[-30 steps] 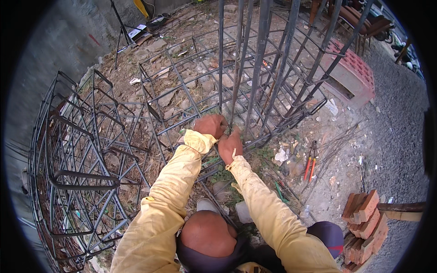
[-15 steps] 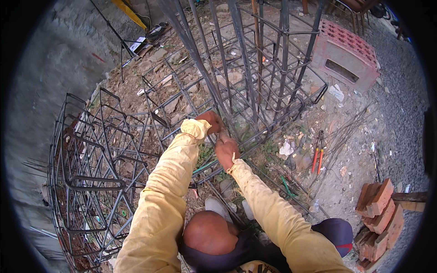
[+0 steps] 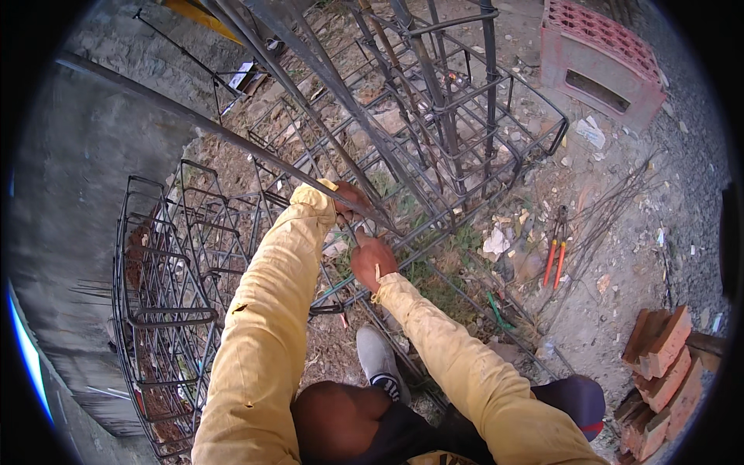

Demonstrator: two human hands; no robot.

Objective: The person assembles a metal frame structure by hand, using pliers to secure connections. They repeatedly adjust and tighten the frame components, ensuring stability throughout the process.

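Both my hands meet low beside the upright bars of a steel rebar cage (image 3: pixel 442 116), just above its bottom bars. My left hand (image 3: pixel 353 200) is closed near the foot of a long slanting rebar (image 3: pixel 232 138), which passes in front of the wrist. Just below it, my right hand (image 3: pixel 373 262) is closed too, its fingers pointing up toward the left. What the fingertips pinch is too small to make out. Pincers (image 3: pixel 556 252) with orange-red handles lie on the ground to the right, beside a spread of thin wires (image 3: pixel 601 225).
A second rebar cage (image 3: pixel 167 310) lies along the concrete wall (image 3: pixel 85 232) at left. A pink crate (image 3: pixel 601 66) stands at the far right. Broken bricks (image 3: pixel 659 372) are stacked near right. My shoe (image 3: pixel 377 356) is beside bars on the rubble.
My view has shifted, and both hands sit a little further left, still close together. A long rebar now crosses the upper left over my left wrist. More of my shoe shows.
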